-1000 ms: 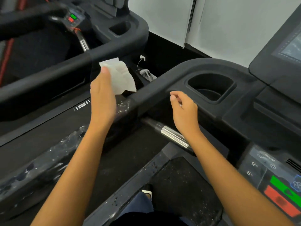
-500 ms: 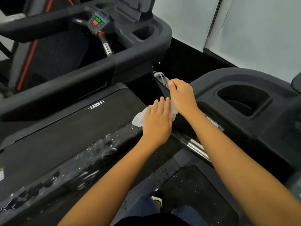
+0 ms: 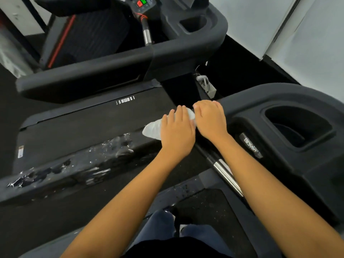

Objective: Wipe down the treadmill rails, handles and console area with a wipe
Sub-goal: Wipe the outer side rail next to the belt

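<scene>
A white wipe (image 3: 151,129) lies on the top of the black left side rail (image 3: 83,170) of the treadmill, where the rail meets the console housing (image 3: 260,101). My left hand (image 3: 176,134) presses flat on the wipe with straight fingers. My right hand (image 3: 210,119) sits right beside it, fingers bent down over the wipe's right end. Most of the wipe is hidden under both hands. Wet streaks and white flecks cover the rail to the left of the hands.
A cup holder (image 3: 297,127) is sunk into the housing at right. A chrome handle bar (image 3: 226,175) runs below my right forearm. A second treadmill (image 3: 111,71) with red and green buttons (image 3: 141,2) stands behind. My legs (image 3: 167,226) are on the belt.
One second ago my left hand held the wipe up in the air. It has come down onto the rail, and my right hand has moved left to join it on the wipe.
</scene>
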Demonstrator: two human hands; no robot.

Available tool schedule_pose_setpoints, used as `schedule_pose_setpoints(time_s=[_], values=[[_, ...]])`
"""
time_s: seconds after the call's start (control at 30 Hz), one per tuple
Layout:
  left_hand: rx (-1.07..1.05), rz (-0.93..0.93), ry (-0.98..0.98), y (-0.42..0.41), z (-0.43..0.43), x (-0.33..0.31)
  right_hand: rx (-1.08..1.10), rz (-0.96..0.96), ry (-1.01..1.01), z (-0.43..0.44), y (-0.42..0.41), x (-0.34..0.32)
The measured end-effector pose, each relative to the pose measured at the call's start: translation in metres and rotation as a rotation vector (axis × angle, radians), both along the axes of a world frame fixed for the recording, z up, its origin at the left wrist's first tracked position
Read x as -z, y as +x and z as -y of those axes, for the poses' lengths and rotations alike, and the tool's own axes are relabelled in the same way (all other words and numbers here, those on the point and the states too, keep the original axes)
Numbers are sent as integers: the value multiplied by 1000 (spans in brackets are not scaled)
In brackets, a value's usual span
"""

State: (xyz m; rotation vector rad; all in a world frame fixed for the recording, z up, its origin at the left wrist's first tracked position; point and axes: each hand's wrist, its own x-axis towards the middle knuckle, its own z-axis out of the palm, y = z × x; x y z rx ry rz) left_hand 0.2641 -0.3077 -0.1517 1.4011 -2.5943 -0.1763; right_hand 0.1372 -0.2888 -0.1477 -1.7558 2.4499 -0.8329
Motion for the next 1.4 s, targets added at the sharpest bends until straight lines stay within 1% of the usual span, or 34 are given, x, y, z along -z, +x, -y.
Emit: schedule_pose_setpoints(time_s=[0.07,0.13,0.23,0.3,0.37,0.47,0.53,0.6,0.67,0.8,0.87,0.9,0.97,1.03,1.1,1.13,1.17,1.27,1.33,1.4], values=[[58,3,-28,8,-2,-1,-13,34,-46,-1,-11,1],[77,9,-48,35,-5,2,0,36,-64,-2,-15,4],[-58,-20,-91,91,-4,7,68,24,-77,1,-6,8],[-156,-17,-109,109,-5,10,105,-2,-59,3,4,6],[-247,-39,-108,93,-5,11,98,-30,10,5,14,2],[-301,-75,-97,50,-4,6,-70,-72,72,5,40,2],[-232,-67,-70,44,-5,2,-151,-99,62,2,51,6],[-139,-55,-88,63,-4,3,-167,-99,20,0,49,10],[-119,-76,-134,88,-4,4,-184,-108,-14,-2,43,14],[-302,-63,-148,120,1,10,-173,-111,-57,-5,45,15],[-408,-66,-161,103,1,12,-173,-109,-71,-6,45,16],[-428,-69,-169,88,0,12,-177,-113,-72,-6,44,16],[-352,-63,-172,57,-3,11,-190,-125,-71,-6,44,16],[-211,-62,-149,46,-3,7,-208,-120,-76,-6,43,16],[-113,-54,-109,63,5,3,-213,-109,-92,-6,43,16],[-101,-48,-97,79,9,2,-211,-104,-98,-5,42,15],[-125,-42,-100,95,11,1,-207,-95,-100,-5,42,15],[-296,-15,-116,142,13,2,-178,-72,-104,-8,44,16],[-407,-13,-124,144,10,6,-162,-72,-87,-8,47,15],[-475,-39,-137,121,8,7,-130,-67,-21,-6,53,12]])
